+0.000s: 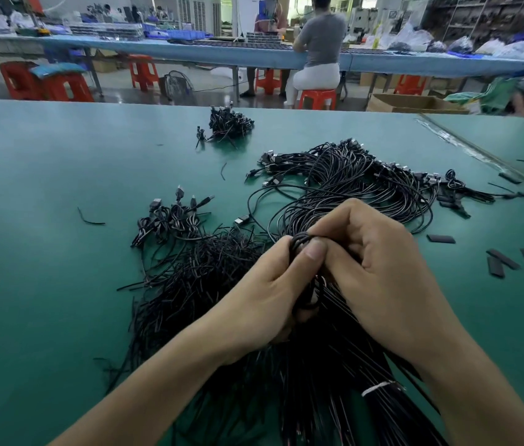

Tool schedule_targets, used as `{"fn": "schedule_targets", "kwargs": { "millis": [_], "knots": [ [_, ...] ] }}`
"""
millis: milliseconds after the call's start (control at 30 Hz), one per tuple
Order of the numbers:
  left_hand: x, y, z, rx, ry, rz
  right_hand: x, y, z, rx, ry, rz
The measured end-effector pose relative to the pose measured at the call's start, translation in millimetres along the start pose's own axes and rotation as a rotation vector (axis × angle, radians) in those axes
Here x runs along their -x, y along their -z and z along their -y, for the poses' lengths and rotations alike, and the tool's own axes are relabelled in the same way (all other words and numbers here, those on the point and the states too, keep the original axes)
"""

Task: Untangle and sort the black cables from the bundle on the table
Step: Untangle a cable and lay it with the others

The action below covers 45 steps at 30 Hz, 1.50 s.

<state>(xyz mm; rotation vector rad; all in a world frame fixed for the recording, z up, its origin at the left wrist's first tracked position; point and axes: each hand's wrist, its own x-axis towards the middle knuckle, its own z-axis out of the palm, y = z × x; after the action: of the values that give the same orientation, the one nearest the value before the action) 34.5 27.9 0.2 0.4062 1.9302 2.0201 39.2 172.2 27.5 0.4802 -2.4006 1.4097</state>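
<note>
Both hands meet over the big bundle of thin black cables (334,194) lying on the green table (45,188). The left hand (273,294) and the right hand (370,262) each hold with curled fingers a small coil of black cable (300,241) between them. A few coiled cables with USB plugs (170,217) lie to the left, and a small dark pile (228,123) lies farther back.

The bench (45,220) has a smooth matt green mat on it, the black cables (366,188) look like slightly shiny plastic-sheathed wire with metal USB plugs (242,219), and the stools (317,98) behind are glossy orange-red plastic.
</note>
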Motion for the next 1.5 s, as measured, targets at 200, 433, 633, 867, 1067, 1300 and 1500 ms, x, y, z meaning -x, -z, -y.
{"fn": "schedule_targets", "kwargs": {
  "millis": [200,433,633,867,1067,1300,1500],
  "knots": [
    [1,7,-7,-0.051,0.007,0.147,1,3,-3,-0.100,-0.041,-0.005],
    [-1,8,-5,-0.217,-0.045,0.062,1,-1,-5,-0.057,-0.005,-0.029],
    [-7,26,-7,-0.128,0.052,-0.118,1,-3,-5,0.088,-0.026,-0.151],
    [-12,53,-7,-0.149,0.160,-0.259,9,-14,-13,0.460,-0.347,0.317],
    [-14,51,1,-0.648,0.121,-0.362,22,-50,-6,0.585,-0.212,0.306],
    [-12,44,1,-0.884,0.113,-0.410,29,-61,-6,0.643,-0.157,0.213],
    [-9,43,-2,-0.846,0.133,-0.284,21,-47,2,0.501,-0.270,0.084]
  ]
}}
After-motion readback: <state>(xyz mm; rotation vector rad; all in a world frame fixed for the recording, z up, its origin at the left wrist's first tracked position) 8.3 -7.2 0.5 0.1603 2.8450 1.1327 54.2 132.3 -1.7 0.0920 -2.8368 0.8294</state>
